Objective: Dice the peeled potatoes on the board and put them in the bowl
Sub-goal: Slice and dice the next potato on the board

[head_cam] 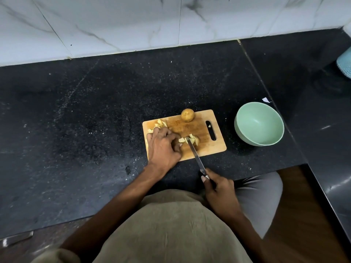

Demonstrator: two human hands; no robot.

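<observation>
Head view, board: rectangular wooden cutting board with a slot handle lies on the black speckled stone bench, close to the bench's front edge.
Head view, cut stock: a heap of pale diced potato pieces sits at the board's far left corner; a second cluster of partly cut potato lies near the board's middle.
Head view, uncut stock: one whole round yellow-brown potato rests at the board's far edge; it shows no cuts.
Head view, left hand: fingers curled down onto the potato at the board's left side, steadying it; fingertips hidden.
Head view, right hand: fingers wrapped round the handle of a long steel knife; blade tip among the middle cluster.
Head view, bowl: round pale green bowl stands just beside the board's right edge; no potato visible inside.
Progress, judged: dicing is partway; the middle cluster and the whole potato remain; transfer to the bowl is not yet begun.
</observation>
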